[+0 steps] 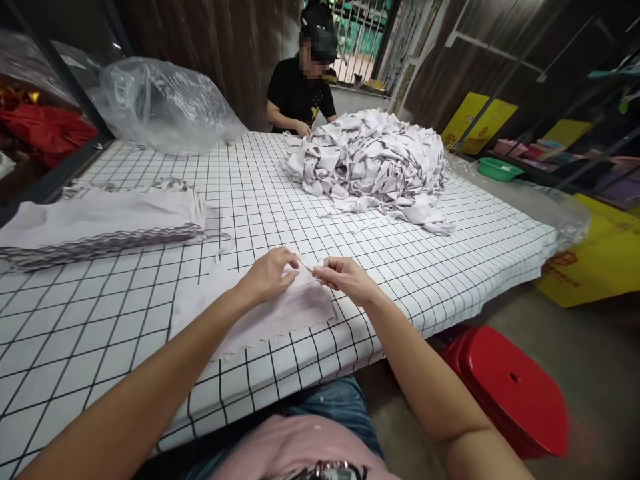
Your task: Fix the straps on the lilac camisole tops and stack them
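Observation:
A pale lilac cloth piece [280, 313] lies flat on the white black-gridded table [100, 333] right in front of me. My left hand [270, 273] rests on its far edge with fingers curled, pinching the cloth near the corner. My right hand [345, 277] pinches the same corner from the right, thumb and fingers closed. The two hands nearly touch. A neat stack of the same cloth pieces [100, 223] lies to the left. A large loose heap of the cloth [370, 160] sits at the far right of the table.
A person in a black shirt [300, 87] works at the table's far end by the heap. A clear plastic bag [160, 107] lies at the back left. A red stool [505, 387] stands to my right, with yellow boxes [595, 267] and a green basin [500, 169] beyond.

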{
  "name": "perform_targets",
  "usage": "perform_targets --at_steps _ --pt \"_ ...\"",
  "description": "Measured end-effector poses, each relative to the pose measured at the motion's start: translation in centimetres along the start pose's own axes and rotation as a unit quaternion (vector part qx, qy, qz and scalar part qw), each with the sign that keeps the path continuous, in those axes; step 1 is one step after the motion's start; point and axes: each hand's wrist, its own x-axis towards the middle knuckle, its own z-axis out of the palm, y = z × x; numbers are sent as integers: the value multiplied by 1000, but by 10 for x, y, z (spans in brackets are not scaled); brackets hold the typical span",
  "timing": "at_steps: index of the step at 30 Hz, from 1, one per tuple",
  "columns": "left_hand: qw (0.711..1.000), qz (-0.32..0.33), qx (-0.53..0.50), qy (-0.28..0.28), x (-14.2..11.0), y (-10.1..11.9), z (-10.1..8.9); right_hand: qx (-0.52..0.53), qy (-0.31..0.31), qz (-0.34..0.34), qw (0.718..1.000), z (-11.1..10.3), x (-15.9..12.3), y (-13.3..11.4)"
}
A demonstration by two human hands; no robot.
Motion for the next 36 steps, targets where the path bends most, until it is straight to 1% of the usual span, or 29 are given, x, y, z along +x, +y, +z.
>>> perform_targets --at_steps 3,4,6,8,9,10,11,12,13,14,15,16,17,19,21,24,26,28,30,32,34,36 --pt "990 -42 -133 -12 -7 17 -11 13 36 -44 998 7 12 2" --pt "983 -55 -177 -18 -9 22 -11 16 40 -52 998 8 15 3" --pt "966 -83 -244 -8 -10 27 -9 15 41 -58 997 10 18 5" --pt "954 -103 -280 10 -10 28 -6 -8 29 -60 998 11 19 5" --pt "952 -110 -285 19 -9 27 -5 -35 26 -65 997 10 19 5" --pt "953 -115 -281 24 -8 27 -6 -73 36 -77 994 10 19 3" --pt "956 -117 -268 28 -7 27 -6 -122 64 -101 985 9 20 1" --pt "962 -115 -246 33 -6 27 -8 -177 106 -138 969 9 20 -2" --pt "969 -111 -219 38 -5 27 -10 -231 148 -183 944 9 21 -5" --pt "976 -103 -186 42 -3 27 -13 -278 176 -228 916 10 23 -9" --pt "983 -91 -153 46 -2 27 -16 -314 177 -266 894 10 25 -13" --pt "988 -78 -122 45 0 27 -19 -338 148 -290 883 11 28 -16" --pt "992 -67 -96 41 1 27 -22 -350 100 -297 883 12 31 -19" --pt "996 -52 -56 36 3 24 -27 -341 10 -276 899 14 38 -21" --pt "997 -54 -35 38 3 20 -32 -312 -35 -237 919 13 45 -21" --pt "996 -69 -35 37 0 13 -38 -285 -66 -194 936 12 54 -17" --pt "995 -80 -43 31 -3 8 -40 -278 -92 -177 940 12 58 -14" --pt "994 -91 -53 28 -9 2 -38 -279 -107 -178 938 13 62 -10" --pt "993 -103 -43 27 -16 -5 -31 -283 -99 -186 936 15 64 -6" --pt "992 -120 -3 26 -23 -11 -22 -281 -88 -177 939 18 66 -2" --pt "990 -136 28 28 -30 -16 -11 -277 -95 -156 943 22 67 4" --pt "988 -149 27 32 -34 -20 -3 -280 -110 -146 943 26 68 9"
